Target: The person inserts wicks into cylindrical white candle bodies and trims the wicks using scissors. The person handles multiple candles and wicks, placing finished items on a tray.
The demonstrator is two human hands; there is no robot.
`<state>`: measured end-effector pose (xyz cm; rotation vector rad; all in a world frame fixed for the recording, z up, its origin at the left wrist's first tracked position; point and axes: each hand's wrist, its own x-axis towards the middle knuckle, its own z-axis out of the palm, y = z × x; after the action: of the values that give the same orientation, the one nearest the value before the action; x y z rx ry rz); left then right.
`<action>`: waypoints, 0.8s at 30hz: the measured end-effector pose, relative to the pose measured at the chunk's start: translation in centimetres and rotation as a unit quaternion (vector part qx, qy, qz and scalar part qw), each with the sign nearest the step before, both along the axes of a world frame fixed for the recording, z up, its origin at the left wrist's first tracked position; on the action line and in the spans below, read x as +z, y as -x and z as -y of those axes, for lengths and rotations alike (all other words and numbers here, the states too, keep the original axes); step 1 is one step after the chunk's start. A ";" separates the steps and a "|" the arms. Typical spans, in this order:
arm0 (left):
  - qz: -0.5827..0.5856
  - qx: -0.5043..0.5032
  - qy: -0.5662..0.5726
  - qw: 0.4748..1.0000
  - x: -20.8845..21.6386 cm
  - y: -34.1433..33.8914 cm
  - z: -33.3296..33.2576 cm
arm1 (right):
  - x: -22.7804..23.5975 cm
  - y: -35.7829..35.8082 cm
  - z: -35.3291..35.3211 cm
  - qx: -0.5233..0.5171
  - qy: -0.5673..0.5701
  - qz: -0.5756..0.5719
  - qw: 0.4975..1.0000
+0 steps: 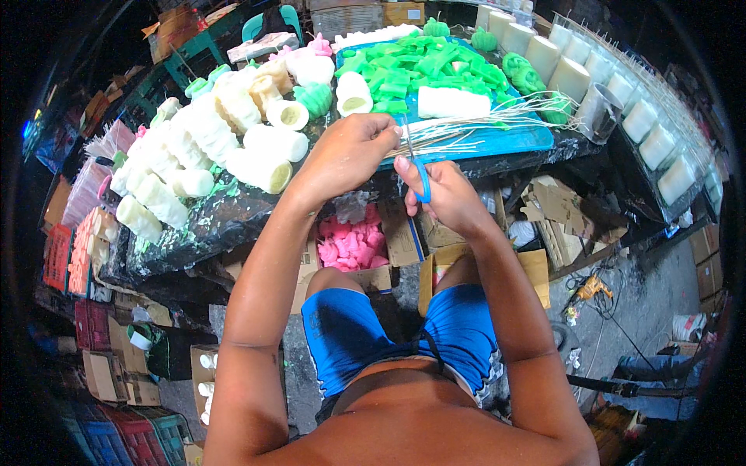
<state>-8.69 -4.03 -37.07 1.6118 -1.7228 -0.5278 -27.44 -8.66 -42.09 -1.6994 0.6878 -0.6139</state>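
The torso [427,419] is facing the dark desk [233,223], where a blue tray [524,139] is bearing white strands [447,133]; the left hand [350,151] is bending at their left ends, its hold unclear, while the right hand [447,196] is gripping scissors [423,180] there.

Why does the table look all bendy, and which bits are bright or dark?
In the head view, the fisheye lens bows the table; there too, the white candles look very bright, the picture's corners go black, and shadow darkens part of the blue shorts.
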 end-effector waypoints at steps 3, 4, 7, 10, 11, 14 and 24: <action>0.014 0.012 0.000 1.000 -0.1 -0.1 0.3 | -1.5 -0.3 0.4 -0.011 0.022 -0.006 1.000; 0.020 0.015 -0.002 1.000 -0.2 -0.2 0.4 | -1.8 -0.3 0.5 -0.014 0.019 -0.003 1.000; 0.012 0.005 0.000 1.000 -0.4 -0.6 0.7 | -1.7 -0.5 0.2 -0.012 0.007 0.009 1.000; 0.011 -0.006 -0.015 1.000 -0.6 -0.6 0.6 | -0.6 -0.4 -0.2 -0.004 -0.006 0.020 1.000; 0.008 -0.010 -0.016 1.000 -0.7 -0.6 0.6 | -0.4 -0.4 -0.2 -0.004 -0.007 0.021 1.000; 0.003 -0.017 -0.016 1.000 -0.8 -0.9 0.6 | -0.2 -0.5 -0.3 0.002 -0.004 0.030 1.000; -0.005 -0.021 -0.027 0.999 -0.8 -1.4 0.9 | -1.2 -0.7 -0.2 -0.003 -0.019 0.041 0.999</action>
<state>-7.33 -4.96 -37.90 1.6097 -1.7523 -0.6075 -26.72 -8.45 -43.33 -1.6280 0.6430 -0.6666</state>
